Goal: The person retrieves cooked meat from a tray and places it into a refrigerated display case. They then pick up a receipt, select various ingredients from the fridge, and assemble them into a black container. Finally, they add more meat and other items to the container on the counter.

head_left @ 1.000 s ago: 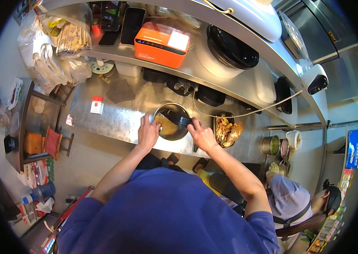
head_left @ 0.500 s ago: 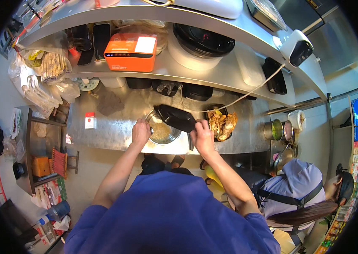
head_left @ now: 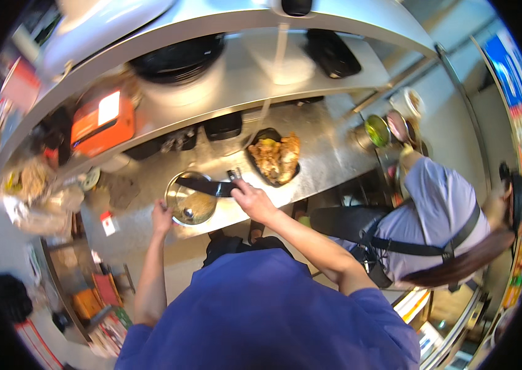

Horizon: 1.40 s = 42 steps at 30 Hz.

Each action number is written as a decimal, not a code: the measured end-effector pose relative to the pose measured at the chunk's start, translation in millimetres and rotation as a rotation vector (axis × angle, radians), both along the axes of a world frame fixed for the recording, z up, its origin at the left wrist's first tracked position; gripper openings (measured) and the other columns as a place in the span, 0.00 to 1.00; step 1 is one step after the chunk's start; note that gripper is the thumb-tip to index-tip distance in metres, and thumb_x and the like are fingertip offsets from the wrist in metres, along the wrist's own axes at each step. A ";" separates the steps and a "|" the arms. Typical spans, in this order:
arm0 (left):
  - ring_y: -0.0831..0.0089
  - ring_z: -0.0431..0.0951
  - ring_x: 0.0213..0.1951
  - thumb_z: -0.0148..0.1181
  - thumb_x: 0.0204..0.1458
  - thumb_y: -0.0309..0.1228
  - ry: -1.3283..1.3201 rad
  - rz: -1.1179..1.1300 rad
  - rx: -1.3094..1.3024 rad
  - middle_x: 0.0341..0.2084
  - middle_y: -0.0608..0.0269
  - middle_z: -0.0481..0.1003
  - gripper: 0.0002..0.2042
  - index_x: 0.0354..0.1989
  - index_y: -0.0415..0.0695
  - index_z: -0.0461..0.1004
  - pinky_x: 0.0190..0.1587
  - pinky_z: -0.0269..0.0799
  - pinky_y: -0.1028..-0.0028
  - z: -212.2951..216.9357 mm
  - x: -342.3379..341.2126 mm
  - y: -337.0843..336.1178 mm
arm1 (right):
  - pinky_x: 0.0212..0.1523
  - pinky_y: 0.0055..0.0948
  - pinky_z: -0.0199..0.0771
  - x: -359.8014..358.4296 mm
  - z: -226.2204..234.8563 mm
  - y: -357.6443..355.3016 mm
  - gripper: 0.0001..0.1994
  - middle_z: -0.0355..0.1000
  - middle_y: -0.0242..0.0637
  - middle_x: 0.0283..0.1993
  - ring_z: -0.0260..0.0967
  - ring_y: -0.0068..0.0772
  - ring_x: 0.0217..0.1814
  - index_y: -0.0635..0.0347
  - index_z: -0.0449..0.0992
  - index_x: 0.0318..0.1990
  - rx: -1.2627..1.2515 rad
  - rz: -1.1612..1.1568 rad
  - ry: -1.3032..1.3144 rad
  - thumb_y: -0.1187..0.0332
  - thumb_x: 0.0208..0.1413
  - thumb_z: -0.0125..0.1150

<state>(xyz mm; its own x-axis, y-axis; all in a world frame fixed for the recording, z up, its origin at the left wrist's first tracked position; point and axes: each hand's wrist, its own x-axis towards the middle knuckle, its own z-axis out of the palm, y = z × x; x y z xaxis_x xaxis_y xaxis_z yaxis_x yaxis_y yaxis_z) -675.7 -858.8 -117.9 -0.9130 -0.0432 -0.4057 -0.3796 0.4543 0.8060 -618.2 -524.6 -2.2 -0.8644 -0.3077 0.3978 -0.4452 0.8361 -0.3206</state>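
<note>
A round metal bowl (head_left: pixel 206 217) with a pale brown, grainy layer of food stands near the counter's front edge. My left hand (head_left: pixel 162 217) is closed on its left rim. A shiny rounded metal piece (head_left: pixel 188 213), perhaps a spoon's head, shows inside the bowl. Over the bowl's right part, my right hand (head_left: pixel 251 198) grips a black tray (head_left: pixel 208 186), tilted and seen nearly edge-on. A small black and silver object (head_left: pixel 234 175) shows by the right fingertips; its kind is unclear. Right of that hand, a black tray of browned food (head_left: pixel 268 161) sits on the counter.
A metal shelf (head_left: pixel 245 92) overhangs the counter, bearing an orange box (head_left: pixel 103 123) and a large black-lidded tub (head_left: pixel 177 61). Metal pots (head_left: pixel 377 131) stand at the right. Close on my right is another person (head_left: pixel 439 213). A red-and-white pack (head_left: pixel 108 223) lies left.
The whole view has turned and shifted right. The black tray in my right hand now appears thinner and lies further over the bowl. The rounded metal piece has come into sight in the bowl.
</note>
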 end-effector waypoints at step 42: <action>0.78 0.66 0.12 0.44 0.55 0.22 0.062 0.572 0.433 0.22 0.61 0.69 0.05 0.38 0.44 0.59 0.10 0.61 0.79 64.1 185.9 -201.9 | 0.32 0.28 0.79 -120.2 -57.1 -265.2 0.12 0.75 0.41 0.28 0.77 0.32 0.30 0.61 0.69 0.28 -1.607 -0.408 -0.619 0.67 0.57 0.65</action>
<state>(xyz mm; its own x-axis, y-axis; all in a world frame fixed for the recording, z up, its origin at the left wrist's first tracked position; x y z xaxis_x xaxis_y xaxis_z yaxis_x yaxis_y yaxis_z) -489.8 -1060.6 -53.8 -0.8174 -0.3690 -0.4424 -0.4099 -0.1669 0.8967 -738.4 -789.9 -59.3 -0.9058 0.2750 -0.3223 0.1849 -0.4279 -0.8847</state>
